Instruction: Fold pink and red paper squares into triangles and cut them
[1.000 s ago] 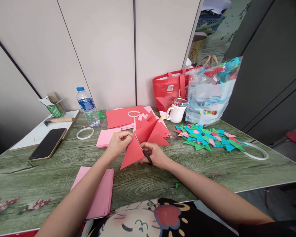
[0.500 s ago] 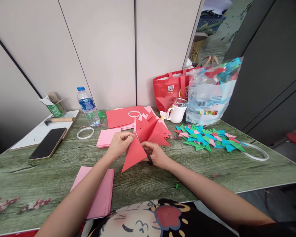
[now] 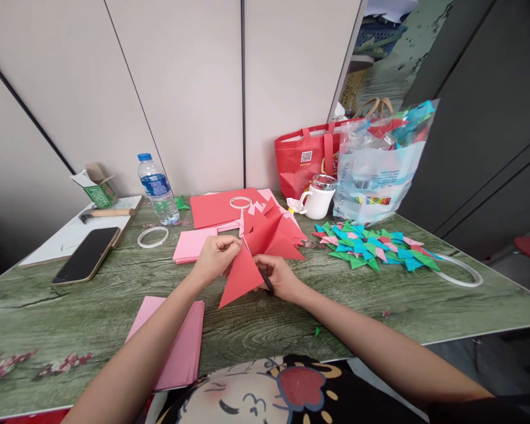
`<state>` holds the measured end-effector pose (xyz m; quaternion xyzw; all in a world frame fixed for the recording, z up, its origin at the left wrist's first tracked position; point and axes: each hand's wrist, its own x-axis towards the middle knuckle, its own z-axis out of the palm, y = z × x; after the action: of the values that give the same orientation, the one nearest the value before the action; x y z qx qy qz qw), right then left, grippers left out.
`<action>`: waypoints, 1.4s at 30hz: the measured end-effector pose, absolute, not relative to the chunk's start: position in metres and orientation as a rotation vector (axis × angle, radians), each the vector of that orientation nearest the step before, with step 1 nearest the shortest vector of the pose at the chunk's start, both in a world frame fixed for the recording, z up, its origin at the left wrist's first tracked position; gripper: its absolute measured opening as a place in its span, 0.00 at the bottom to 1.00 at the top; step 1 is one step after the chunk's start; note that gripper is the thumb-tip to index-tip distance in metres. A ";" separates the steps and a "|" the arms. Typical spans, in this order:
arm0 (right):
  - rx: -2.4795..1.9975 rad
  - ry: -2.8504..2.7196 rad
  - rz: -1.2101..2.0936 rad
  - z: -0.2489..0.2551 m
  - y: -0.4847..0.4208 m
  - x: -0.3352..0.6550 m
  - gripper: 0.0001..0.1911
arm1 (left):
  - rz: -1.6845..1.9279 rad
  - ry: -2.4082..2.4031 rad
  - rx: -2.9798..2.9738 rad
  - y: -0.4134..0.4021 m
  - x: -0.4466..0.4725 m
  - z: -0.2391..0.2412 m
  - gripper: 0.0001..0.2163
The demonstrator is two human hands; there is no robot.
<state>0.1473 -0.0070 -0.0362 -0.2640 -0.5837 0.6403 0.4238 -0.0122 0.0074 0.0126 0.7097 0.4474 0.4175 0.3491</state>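
My left hand (image 3: 217, 257) is closed, pinching the upper left edge of a red sheet of paper (image 3: 244, 275). In my right hand (image 3: 279, 277) is a pair of scissors (image 3: 266, 281); its dark handle loop shows by the fingers, and a blade tip shows at the paper's top near my left fingertips. The rest of the blades lies behind the red sheet. Just beyond my hands, folded red paper pieces (image 3: 287, 240) spread over pink ones. A pile of pink paper (image 3: 179, 347) sits under my left forearm.
Small green, blue and pink folded pieces (image 3: 375, 244) are heaped at right beside a tape roll (image 3: 466, 277). Behind stand a white mug (image 3: 320, 199), a filled plastic bag (image 3: 380, 171) and a red bag (image 3: 294, 162). Leftward are a water bottle (image 3: 158, 191), a phone (image 3: 86, 256) and a hammer (image 3: 108, 214).
Almost nothing differs. The red sheet and my right hand with the scissors have shifted very slightly to the right.
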 end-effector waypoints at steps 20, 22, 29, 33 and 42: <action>-0.764 -1.371 1.582 -0.035 -0.008 0.147 0.19 | 1.121 1.136 1.775 0.011 -0.012 0.010 0.12; -0.796 -1.388 1.506 -0.035 -0.006 0.148 0.19 | 1.264 1.160 1.660 0.014 -0.014 0.013 0.12; -0.897 -1.185 1.139 -0.035 0.006 0.156 0.19 | 1.251 1.439 1.345 0.030 -0.042 0.026 0.14; -0.940 -1.175 1.086 -0.037 0.011 0.158 0.23 | 0.807 1.191 1.493 0.031 -0.049 0.016 0.11; -0.930 -1.240 1.231 -0.037 0.008 0.155 0.24 | 1.218 1.382 1.164 0.048 -0.054 0.002 0.13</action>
<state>0.1547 0.0082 -0.0369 -0.3928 -0.5235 0.5199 0.5490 -0.0545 0.0481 0.0021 0.4734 0.5622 0.4955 0.4630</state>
